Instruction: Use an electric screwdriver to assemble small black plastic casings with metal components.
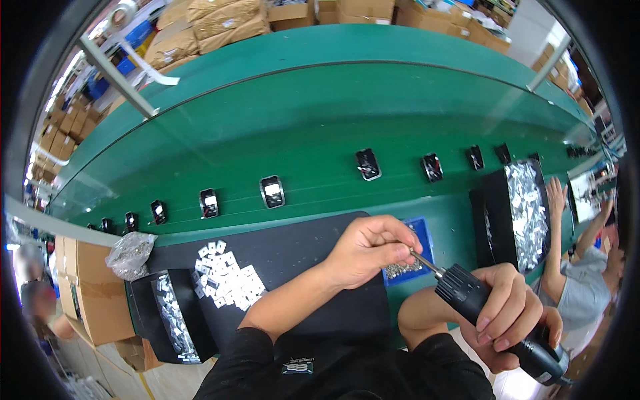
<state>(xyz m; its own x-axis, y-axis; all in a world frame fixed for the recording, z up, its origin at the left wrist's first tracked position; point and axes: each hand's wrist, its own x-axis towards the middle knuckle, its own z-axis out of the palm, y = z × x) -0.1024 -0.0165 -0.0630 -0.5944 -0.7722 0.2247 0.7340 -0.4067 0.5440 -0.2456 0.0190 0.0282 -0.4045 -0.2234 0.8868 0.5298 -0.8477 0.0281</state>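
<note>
My right hand [510,313] is wrapped round a black electric screwdriver [460,288], its thin bit [427,261] pointing up and to the left. The fingers of my left hand [370,252] are pinched together at the bit's tip; whatever small piece they hold there is too small to make out. Below and behind the fingertips sits a blue tray [426,233] with small metal screws [403,269] in it. A dark mat [313,307] lies under my left forearm, with a spread of small white square pieces [230,279] on it.
Black devices with shiny windows [272,192] stand in a row along the green conveyor belt [320,160]. Black boxes of small parts stand at left [175,320] and right [527,217]. A clear bag [131,255] rests by a cardboard box [100,293]. Another person's arm [553,240] reaches in at right.
</note>
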